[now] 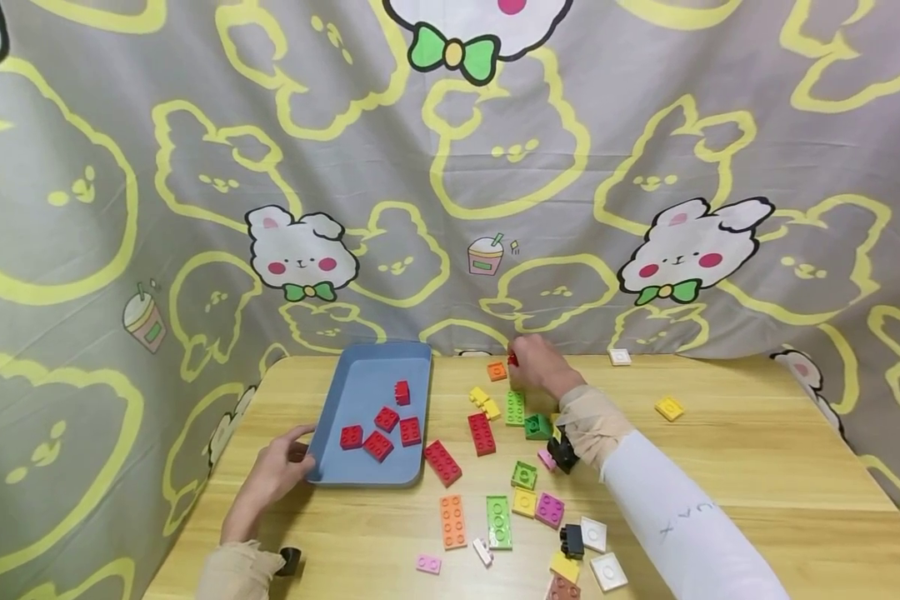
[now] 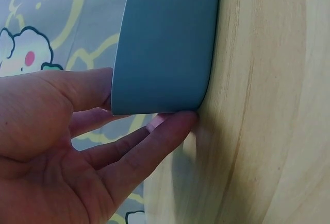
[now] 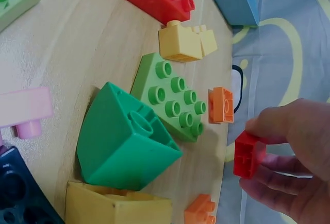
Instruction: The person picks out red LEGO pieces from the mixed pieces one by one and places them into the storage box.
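Note:
My right hand [image 1: 542, 365] pinches a small red brick [image 3: 246, 154] between thumb and fingers at the far edge of the table. In the head view the fingers mostly hide it. My left hand [image 1: 276, 468] holds the near left corner of a blue tray [image 1: 322, 476], with the thumb at the rim and other fingers lower on the outer wall. Several red bricks [image 1: 378, 445] lie in the tray. Close to the right hand are an orange brick [image 1: 497, 371], a light green brick [image 1: 514, 408] and a dark green sloped brick [image 1: 537, 427].
Two long red bricks [image 1: 443, 463] lie just right of the tray. Several loose bricks, among them an orange one [image 1: 453, 522] and a purple one [image 1: 550, 510], spread towards the near side. A yellow brick [image 1: 669, 407] sits farther right. A patterned curtain [image 1: 517, 167] hangs behind the table.

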### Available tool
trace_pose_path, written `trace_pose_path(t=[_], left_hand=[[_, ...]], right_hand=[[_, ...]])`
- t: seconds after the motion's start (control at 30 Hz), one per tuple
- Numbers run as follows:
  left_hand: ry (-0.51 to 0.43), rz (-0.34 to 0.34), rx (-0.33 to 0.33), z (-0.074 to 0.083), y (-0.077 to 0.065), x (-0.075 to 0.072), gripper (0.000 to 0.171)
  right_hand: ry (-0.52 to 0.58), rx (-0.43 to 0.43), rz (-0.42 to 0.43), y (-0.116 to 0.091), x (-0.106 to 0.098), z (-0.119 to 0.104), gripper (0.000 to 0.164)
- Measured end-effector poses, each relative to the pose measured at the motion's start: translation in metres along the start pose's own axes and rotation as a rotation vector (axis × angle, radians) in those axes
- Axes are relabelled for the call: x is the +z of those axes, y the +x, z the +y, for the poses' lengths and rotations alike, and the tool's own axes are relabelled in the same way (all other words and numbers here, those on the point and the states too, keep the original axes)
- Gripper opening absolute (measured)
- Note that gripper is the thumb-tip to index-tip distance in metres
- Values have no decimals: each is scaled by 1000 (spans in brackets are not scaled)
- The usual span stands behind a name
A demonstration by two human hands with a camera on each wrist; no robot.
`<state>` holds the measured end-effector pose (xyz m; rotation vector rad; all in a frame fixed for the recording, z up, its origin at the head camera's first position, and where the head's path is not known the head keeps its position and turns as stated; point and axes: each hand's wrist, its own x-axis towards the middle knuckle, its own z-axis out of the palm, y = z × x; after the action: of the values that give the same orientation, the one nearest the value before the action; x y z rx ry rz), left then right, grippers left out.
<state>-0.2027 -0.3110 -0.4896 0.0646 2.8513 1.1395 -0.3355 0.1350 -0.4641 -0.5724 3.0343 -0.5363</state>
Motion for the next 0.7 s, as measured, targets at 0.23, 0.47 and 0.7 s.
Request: trace_pose_path(t=[0.23, 0.47, 0.7], left_hand=[[-10, -8, -6, 2, 0, 0, 55], [-15, -15, -12, 4, 0, 0, 55], [-12, -15, -14, 5, -2, 0, 54]], right_hand=[[-7, -24, 40, -4, -1, 0, 5], [-24, -57, 57, -4, -4, -7, 7], [-86, -120, 79, 1, -7, -24, 8]])
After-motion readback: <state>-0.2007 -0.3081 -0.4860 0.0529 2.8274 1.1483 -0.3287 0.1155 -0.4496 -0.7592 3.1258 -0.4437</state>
